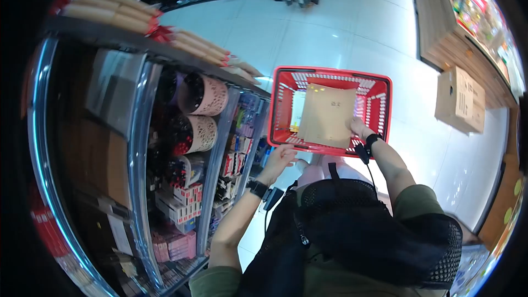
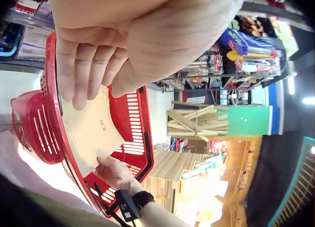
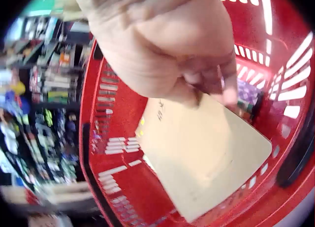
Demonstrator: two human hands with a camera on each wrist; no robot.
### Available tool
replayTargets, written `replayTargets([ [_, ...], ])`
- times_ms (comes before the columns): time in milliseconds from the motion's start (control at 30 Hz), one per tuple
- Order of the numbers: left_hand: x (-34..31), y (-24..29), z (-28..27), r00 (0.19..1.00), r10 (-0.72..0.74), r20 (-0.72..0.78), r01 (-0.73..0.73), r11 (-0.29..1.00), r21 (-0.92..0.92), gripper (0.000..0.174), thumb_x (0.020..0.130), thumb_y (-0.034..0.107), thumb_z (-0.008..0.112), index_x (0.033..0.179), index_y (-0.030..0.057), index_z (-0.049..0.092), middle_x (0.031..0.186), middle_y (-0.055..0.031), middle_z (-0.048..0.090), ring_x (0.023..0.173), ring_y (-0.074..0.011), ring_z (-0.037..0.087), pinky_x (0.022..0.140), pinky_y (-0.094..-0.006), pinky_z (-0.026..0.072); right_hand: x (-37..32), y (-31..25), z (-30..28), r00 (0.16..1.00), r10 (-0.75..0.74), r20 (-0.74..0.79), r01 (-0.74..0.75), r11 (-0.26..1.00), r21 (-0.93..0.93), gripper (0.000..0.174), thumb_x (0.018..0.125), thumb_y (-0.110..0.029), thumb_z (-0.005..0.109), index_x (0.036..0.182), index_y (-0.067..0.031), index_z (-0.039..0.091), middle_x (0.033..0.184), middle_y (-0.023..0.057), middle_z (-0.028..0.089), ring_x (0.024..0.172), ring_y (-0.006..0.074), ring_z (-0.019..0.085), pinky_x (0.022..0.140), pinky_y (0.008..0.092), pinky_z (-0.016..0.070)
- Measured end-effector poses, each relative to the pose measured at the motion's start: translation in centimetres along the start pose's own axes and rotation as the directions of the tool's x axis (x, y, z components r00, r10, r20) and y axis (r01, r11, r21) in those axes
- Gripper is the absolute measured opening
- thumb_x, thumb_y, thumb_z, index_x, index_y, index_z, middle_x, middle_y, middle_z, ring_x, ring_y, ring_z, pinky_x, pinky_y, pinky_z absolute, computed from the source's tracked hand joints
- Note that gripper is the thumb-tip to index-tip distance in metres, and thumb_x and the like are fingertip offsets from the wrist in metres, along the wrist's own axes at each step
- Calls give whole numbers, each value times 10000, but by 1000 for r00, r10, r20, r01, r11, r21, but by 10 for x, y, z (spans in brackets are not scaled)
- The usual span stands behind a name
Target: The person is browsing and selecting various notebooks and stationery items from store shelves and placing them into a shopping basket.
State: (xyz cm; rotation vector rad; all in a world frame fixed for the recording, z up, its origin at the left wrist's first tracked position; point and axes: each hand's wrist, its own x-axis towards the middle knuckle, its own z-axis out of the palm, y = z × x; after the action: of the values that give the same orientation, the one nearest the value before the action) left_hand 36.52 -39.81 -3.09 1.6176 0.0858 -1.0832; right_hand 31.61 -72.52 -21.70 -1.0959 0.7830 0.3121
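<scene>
A red plastic shopping basket (image 1: 283, 118) stands in front of the person, seen from above in the head view. Inside it, a tan notebook (image 1: 330, 115) with rounded corners, small dark print and yellow dots covers most of the bottom. The right hand (image 1: 360, 128) reaches in over the near right side and pinches the notebook's edge between thumb and fingers, as the right wrist view also shows. At the basket's near left rim, the left hand (image 1: 280, 159) hovers with relaxed fingers and nothing in it. A purple patterned item (image 3: 248, 92) lies partly hidden beside the notebook.
A shelf on the left holds patterned round containers (image 1: 212, 94), small boxes (image 1: 184, 203) and long paper-wrapped bundles (image 1: 118, 11) on top. To the right, a cardboard box (image 1: 461, 99) sits on the tiled floor (image 1: 374, 27) against a wooden display counter (image 1: 440, 22).
</scene>
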Motion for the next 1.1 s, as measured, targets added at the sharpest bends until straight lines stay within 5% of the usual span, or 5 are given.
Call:
replayTargets([
  [167,-59,-28,-34,943,160,-293,-188,980,-70,239,904,111,540,1124,16,536,999,-94,642,846,-148,634,709,-259,506,23,-7,-11,931,-142,337,330,721,-609,328,904,-346,525,844,-24,546,563,55,527,443,169,530,411,320,421],
  [233,-86,-24,-43,871,253,-422,-268,963,24,223,902,106,538,1101,6,546,992,-91,644,848,-142,632,717,-267,507,50,-12,-20,773,-243,586,622,110,-775,338,875,-298,540,1095,-45,580,798,110,665,732,257,643,673,361,516],
  [300,-123,-1,-48,741,429,-516,-292,899,327,202,881,73,531,1063,-9,562,983,-114,640,853,-190,635,744,-308,499,2,-90,54,953,-15,303,293,-219,-931,346,779,-202,596,1112,-107,618,1006,191,637,944,330,610,835,407,479],
  [600,-283,116,-94,-21,964,-264,230,262,937,361,717,-3,647,1071,15,577,1092,-156,598,1040,-327,556,898,-406,421,-226,-297,384,-66,-460,886,994,-104,19,262,840,-106,586,1078,-1,560,801,147,635,724,254,637,656,318,487],
  [1100,-333,116,-148,-84,868,-490,365,485,795,464,774,159,664,1186,24,499,1201,-203,523,998,-351,527,869,-407,398,-270,-318,642,90,-230,969,751,-624,-217,411,808,-332,559,1047,0,603,1072,228,611,1024,373,578,881,419,464],
])
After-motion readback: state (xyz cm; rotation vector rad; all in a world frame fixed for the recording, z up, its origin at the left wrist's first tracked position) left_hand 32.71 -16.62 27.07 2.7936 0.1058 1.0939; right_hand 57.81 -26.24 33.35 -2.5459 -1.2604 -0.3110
